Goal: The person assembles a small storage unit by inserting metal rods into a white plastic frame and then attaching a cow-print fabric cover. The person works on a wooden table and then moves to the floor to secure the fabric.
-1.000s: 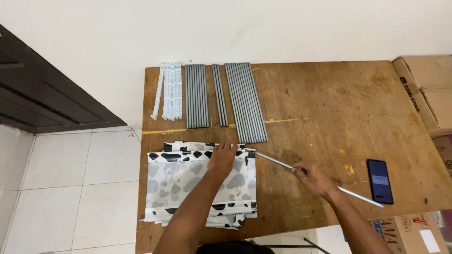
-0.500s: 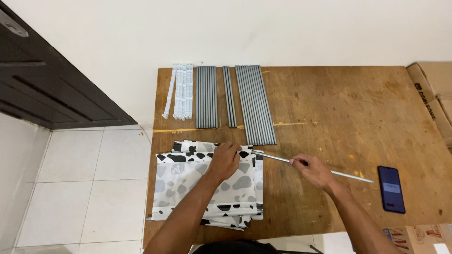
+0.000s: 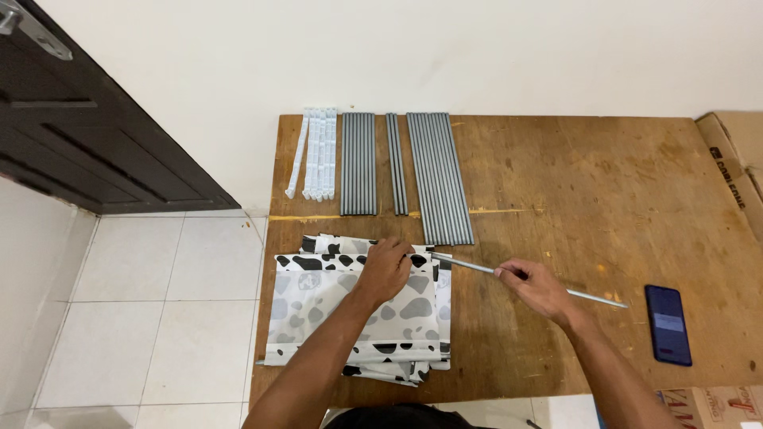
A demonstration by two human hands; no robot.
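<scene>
Wooden tabletop [image 3: 604, 183] carried cow-print fabric [image 3: 350, 318] at its near left corner. Left hand [image 3: 385, 268] pressed it, fingers curled; right hand [image 3: 539, 287] pinched a thin rod [image 3: 592, 296] entering the fabric's edge. Misaligned, the rod might snag or tear the fabric.

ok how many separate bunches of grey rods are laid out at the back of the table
3: a wide bunch beside the white plastic strips, a narrow bunch in the middle, and the widest, longest bunch on the right.
</scene>
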